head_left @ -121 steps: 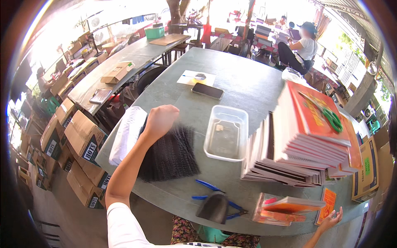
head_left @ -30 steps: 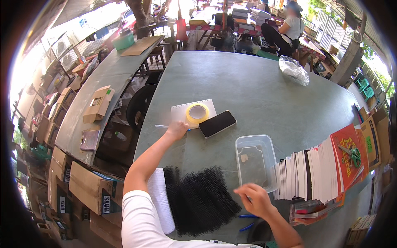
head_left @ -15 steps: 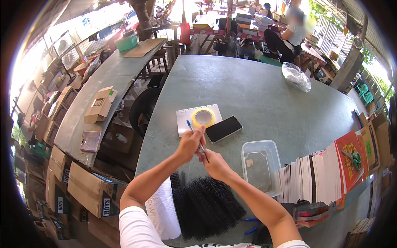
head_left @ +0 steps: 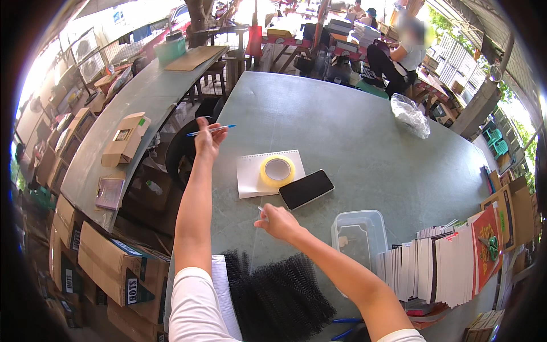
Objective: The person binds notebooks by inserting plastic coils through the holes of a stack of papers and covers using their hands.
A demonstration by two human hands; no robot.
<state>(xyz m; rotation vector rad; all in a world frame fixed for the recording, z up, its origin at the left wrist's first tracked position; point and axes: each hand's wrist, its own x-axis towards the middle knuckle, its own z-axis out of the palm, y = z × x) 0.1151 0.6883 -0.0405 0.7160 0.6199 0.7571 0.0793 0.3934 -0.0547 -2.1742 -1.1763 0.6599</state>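
My left hand (head_left: 208, 142) is raised over the table's left edge, holding a blue pen (head_left: 223, 128) crosswise in its fingers. Lower down, above the tabletop, my right hand (head_left: 278, 222) is closed on a small pale piece (head_left: 262, 213), too small to name surely. Just beyond it lies a white spiral notebook (head_left: 249, 181) with a roll of yellowish tape (head_left: 292, 172) on it. A black smartphone (head_left: 307, 189) rests against the notebook's right side. Between my forearms, black plastic binding coils (head_left: 279, 296) are heaped beside a white sheet-like bundle (head_left: 219, 268).
To the right stand a clear plastic tub (head_left: 359, 215) and a row of books (head_left: 439, 268) with green-handled scissors (head_left: 491, 246) on top. A crumpled plastic bag (head_left: 410, 117) lies at the far right. Cardboard boxes (head_left: 105, 262) are stacked left. A person (head_left: 399, 57) sits beyond the table.
My hands were together on the pen and have parted. The left hand has carried the pen up and left; the right has drawn slightly back with the small pale piece.
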